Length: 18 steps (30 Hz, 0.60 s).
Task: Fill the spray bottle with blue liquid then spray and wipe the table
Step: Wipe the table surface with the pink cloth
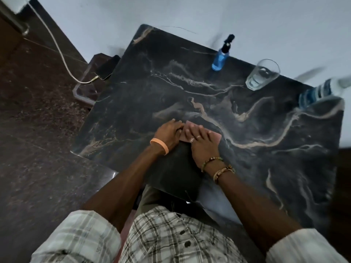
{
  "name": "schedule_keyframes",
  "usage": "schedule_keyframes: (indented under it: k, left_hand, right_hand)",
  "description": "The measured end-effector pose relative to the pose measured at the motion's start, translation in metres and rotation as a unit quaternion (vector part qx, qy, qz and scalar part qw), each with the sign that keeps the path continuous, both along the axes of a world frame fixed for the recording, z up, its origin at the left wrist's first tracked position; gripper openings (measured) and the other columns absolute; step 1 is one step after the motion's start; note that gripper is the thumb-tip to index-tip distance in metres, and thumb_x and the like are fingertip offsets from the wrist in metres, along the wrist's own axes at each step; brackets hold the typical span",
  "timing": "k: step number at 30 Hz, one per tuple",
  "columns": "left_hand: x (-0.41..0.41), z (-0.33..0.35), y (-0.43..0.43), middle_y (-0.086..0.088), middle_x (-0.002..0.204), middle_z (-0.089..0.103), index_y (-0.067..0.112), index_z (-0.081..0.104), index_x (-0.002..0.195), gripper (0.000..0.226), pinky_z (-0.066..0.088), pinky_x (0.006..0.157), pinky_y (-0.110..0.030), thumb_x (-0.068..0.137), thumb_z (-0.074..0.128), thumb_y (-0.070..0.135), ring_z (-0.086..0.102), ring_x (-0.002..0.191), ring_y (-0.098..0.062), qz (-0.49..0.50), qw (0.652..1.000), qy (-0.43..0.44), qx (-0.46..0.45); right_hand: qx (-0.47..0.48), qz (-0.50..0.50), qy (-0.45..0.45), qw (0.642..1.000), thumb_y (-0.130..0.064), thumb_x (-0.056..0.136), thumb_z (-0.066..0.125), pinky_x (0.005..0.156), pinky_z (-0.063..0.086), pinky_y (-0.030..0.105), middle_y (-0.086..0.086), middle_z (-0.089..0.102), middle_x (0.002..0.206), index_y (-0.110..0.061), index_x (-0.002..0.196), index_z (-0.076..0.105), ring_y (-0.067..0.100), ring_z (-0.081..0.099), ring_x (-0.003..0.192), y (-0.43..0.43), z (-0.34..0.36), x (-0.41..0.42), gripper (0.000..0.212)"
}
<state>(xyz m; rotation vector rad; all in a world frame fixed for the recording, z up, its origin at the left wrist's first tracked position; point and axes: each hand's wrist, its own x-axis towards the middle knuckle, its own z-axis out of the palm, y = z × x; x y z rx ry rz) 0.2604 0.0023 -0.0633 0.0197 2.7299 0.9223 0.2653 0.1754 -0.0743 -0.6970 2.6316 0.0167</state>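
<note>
Both hands lay flat on the dark marbled surface (247,168), pressing a small pinkish cloth (187,136) between and under them. The right hand (203,143) covered most of the cloth, its fingers spread and released, with only the cloth's far corner and right edge peeping out beyond the fingertips and beside the palm. The left hand (169,133) rested just to the left, fingers loosely extended, their tips touching the cloth's left edge and meeting the right hand's fingers. Neither hand was clenched; whether either pinched the cloth could not be told.

The spray bottle (221,56), holding blue liquid under a black spray head, stood upright well beyond the hands, ahead and slightly to the right of the right hand, near the far edge of the surface. A clear glass (263,74) stood farther right of it, apart from it. A plastic bottle (319,92) with a blue and white label stood at the far right corner, well away from both hands; its label was too blurred to read.

The left wrist carried an orange band (160,145). The right wrist carried beaded bracelets and a woven band (223,170) bearing lettering, too small to make out. No brand could be read anywhere.
</note>
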Motion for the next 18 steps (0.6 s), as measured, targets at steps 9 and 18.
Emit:
schedule_keyframes:
  k: [9, 18]
  left_hand:
    - [-0.005, 0.003, 0.046, -0.013, 0.137, 0.057, 0.007, 0.06, 0.13, 0.035, 0.036, 0.11, -0.039, 0.097, 0.047, 0.008, 0.042, 0.138, -0.029, -0.025, 1.0, -0.001, 0.019]
    - [-0.011, 0.008, 0.075, -0.008, 0.141, 0.055, 0.012, 0.059, 0.131, 0.036, 0.035, 0.112, -0.037, 0.098, 0.046, 0.008, 0.04, 0.139, -0.024, -0.062, 0.998, -0.01, 0.01]
  right_hand:
    - [-0.005, 0.022, 0.037, 0.999, -0.022, 0.095, 0.048, 0.11, 0.033, 0.052, 0.005, 0.032, 0.157, -0.018, 0.15, 0.036, 0.038, 0.034, 0.14, 0.042, 0.007, 0.039, 0.056]
    - [0.039, -0.155, 0.003, 0.987, -0.023, 0.1, 0.029, 0.113, 0.02, 0.051, 0.005, 0.007, 0.163, -0.02, 0.156, 0.012, 0.036, 0.012, 0.146, 0.08, 0.01, 0.045, 0.058]
